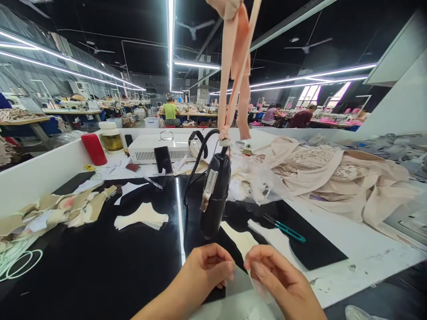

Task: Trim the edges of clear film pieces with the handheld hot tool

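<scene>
Low in the middle, my left hand (211,273) has its thumb and fingers curled together; what they pinch, if anything, is hidden. To its right, my right hand (278,275) pinches a thin, pale, half-see-through piece (259,286) that hangs below the fingers. Just beyond both hands hangs a black cylindrical hand tool (216,191) with a metal lever and a cable, tied up by peach fabric strips (230,80). Cream cut fabric pieces (238,235) lie behind my right hand, beside white ones (275,238). A small stack of cream pieces (142,216) rests left of the tool.
Teal thread snips (290,232) lie on the black mat (320,244) at right. Beige fabric (333,169) is heaped behind them. Tan pieces (86,206) and pale cord (25,262) lie at left. A white box (147,149), phone (163,159), red container (94,149) and jar (110,138) stand behind.
</scene>
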The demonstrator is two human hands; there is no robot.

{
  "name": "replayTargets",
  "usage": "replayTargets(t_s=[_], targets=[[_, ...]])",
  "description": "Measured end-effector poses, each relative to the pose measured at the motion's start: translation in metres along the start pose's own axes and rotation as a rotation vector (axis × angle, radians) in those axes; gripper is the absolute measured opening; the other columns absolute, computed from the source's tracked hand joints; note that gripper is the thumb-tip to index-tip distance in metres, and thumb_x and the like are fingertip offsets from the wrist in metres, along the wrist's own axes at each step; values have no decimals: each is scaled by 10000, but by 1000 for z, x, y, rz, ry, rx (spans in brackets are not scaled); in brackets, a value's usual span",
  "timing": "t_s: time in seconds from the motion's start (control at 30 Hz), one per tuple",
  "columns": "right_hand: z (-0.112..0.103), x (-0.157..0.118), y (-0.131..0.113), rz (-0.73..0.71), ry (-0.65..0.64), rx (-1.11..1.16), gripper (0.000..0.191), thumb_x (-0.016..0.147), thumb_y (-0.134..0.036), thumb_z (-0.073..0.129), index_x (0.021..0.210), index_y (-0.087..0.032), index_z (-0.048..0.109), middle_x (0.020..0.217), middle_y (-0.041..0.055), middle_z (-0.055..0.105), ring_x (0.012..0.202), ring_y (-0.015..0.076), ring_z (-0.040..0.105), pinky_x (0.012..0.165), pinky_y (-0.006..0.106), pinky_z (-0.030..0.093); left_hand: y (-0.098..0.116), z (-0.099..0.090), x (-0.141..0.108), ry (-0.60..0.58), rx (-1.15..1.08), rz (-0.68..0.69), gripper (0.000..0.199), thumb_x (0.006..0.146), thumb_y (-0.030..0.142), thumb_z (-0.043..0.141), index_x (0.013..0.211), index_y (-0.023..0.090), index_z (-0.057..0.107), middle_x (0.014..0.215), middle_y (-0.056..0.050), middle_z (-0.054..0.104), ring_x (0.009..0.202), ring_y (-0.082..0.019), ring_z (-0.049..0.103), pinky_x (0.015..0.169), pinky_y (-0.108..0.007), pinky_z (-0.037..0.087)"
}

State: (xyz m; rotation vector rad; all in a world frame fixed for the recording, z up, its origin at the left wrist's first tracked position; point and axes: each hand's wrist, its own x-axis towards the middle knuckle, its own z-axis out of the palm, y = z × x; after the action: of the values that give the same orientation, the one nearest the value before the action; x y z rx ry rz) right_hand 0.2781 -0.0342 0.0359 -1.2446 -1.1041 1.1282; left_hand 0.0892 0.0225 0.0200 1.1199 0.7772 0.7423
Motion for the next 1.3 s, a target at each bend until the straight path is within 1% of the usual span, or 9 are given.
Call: replayTargets(t_s=[0.07, 0.13, 0.23, 0.3, 0.53, 0.63, 0.87, 1.07, 1.3], targets=[[-4, 1, 4, 71, -7, 22, 573, 774, -770, 861, 1077, -292, 771, 966, 19, 754, 536, 87, 466, 495, 225, 394, 2, -1, -1, 15, 17, -21, 596, 690, 692, 919, 831, 162, 683, 702, 10, 628, 612, -112, 484, 637, -267, 419], [-10, 2, 10, 134, -52, 30, 652, 741, -790, 871, 1154, -296, 767, 960, 22, 748, 514, 72, 428, 452, 202, 330, 6, -2, -2, 30, 39, -42, 571, 682, 664, 926, 828, 157, 708, 700, 7, 637, 605, -115, 493, 626, -271, 423], [-21, 2, 21, 207, -129, 21, 665, 715, -809, 874, 1077, -255, 802, 804, -3, 675, 527, 70, 406, 460, 185, 287, 11, -3, -5, 42, 75, -73, 528, 695, 619, 932, 870, 149, 768, 724, -3, 664, 625, -127, 523, 654, -287, 455], [-28, 2, 26, 224, -151, -16, 638, 712, -807, 876, 998, -238, 824, 728, -24, 609, 539, 71, 384, 478, 190, 298, 13, -3, -7, 48, 102, -90, 510, 707, 597, 931, 910, 149, 799, 737, -10, 680, 638, -134, 538, 673, -296, 467], [-34, -2, 26, 180, -170, -137, 445, 782, -698, 863, 874, -264, 829, 646, -49, 514, 560, 107, 364, 531, 226, 376, 12, -11, -9, 64, 164, -103, 444, 728, 542, 911, 887, 141, 807, 736, -8, 684, 637, -124, 539, 682, -291, 478], [-28, -5, 22, 131, -164, -150, 349, 820, -636, 820, 841, -288, 828, 632, -44, 527, 575, 129, 409, 570, 244, 408, 13, -18, -12, 74, 211, -85, 372, 758, 482, 885, 875, 141, 794, 747, -10, 692, 639, -122, 549, 677, -285, 482], [-1, -2, 22, -19, -168, -350, 169, 825, -429, 738, 789, -303, 844, 713, 3, 716, 653, 187, 608, 573, 261, 427, 25, -39, -26, 136, 289, -88, 295, 767, 424, 824, 844, 155, 729, 691, 21, 637, 614, -118, 543, 605, -256, 469], [28, 3, 33, -216, -183, -428, 199, 879, -344, 639, 730, -307, 765, 662, -23, 691, 580, 169, 558, 537, 276, 380, 35, -60, -39, 204, 372, -92, 328, 755, 459, 806, 818, 171, 663, 659, 37, 588, 581, -116, 529, 524, -235, 438], [54, 7, 43, -331, -190, -433, 212, 894, -264, 595, 714, -284, 706, 652, -19, 665, 549, 159, 532, 507, 271, 377, 37, -80, -49, 264, 438, -105, 351, 756, 493, 796, 804, 180, 645, 641, 47, 566, 536, -94, 467, 478, -220, 362]])
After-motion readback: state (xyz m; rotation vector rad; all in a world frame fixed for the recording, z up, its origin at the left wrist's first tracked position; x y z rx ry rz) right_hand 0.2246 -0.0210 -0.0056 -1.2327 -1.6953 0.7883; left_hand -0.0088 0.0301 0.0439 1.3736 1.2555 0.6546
